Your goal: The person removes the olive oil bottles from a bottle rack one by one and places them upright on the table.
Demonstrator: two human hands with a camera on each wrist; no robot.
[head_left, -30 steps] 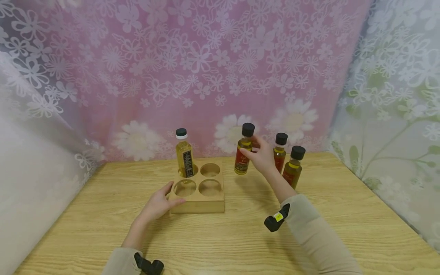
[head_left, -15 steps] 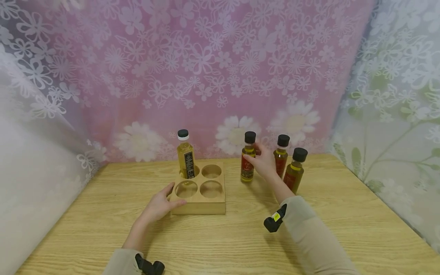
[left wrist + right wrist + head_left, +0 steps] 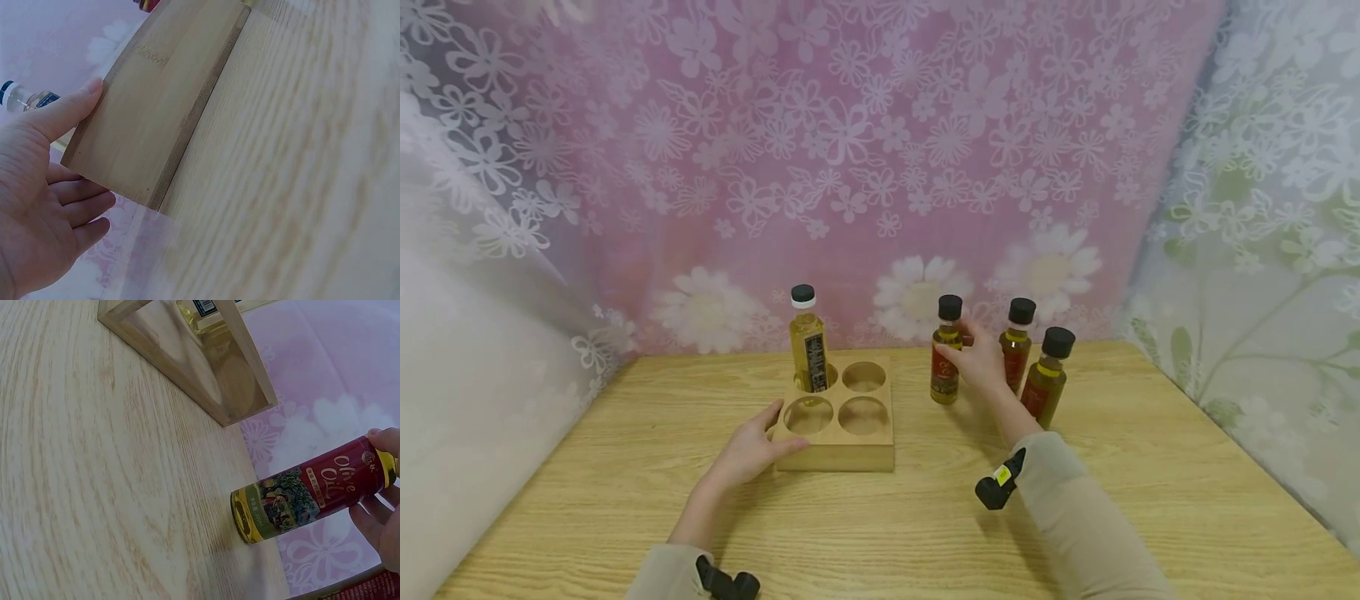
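Observation:
My right hand [image 3: 981, 360] grips an olive oil bottle [image 3: 945, 375] with a black cap and red label, thumb on one side. The bottle is upright to the right of a wooden bottle holder [image 3: 835, 457]; I cannot tell whether its base touches the table. In the right wrist view, the olive oil bottle [image 3: 312, 492] shows its printed label. My left hand [image 3: 748, 447] rests on the holder's near left corner, with the thumb [image 3: 74, 109] along its upper edge and the other fingers loosely bent. A clear bottle of yellow oil [image 3: 808, 350] stands in the holder's back left hole.
Two more dark-capped oil bottles stand right of my right hand: a farther bottle [image 3: 1015, 354] and a nearer bottle [image 3: 1045, 392], partly hidden by the wrist. The holder's other three holes hold nothing. A flowered curtain [image 3: 850, 167] hangs behind the wooden table [image 3: 865, 533].
My right hand has lowered the olive oil bottle and brought it slightly rightward, and the bottle is now less tilted. My left hand has stayed on the holder.

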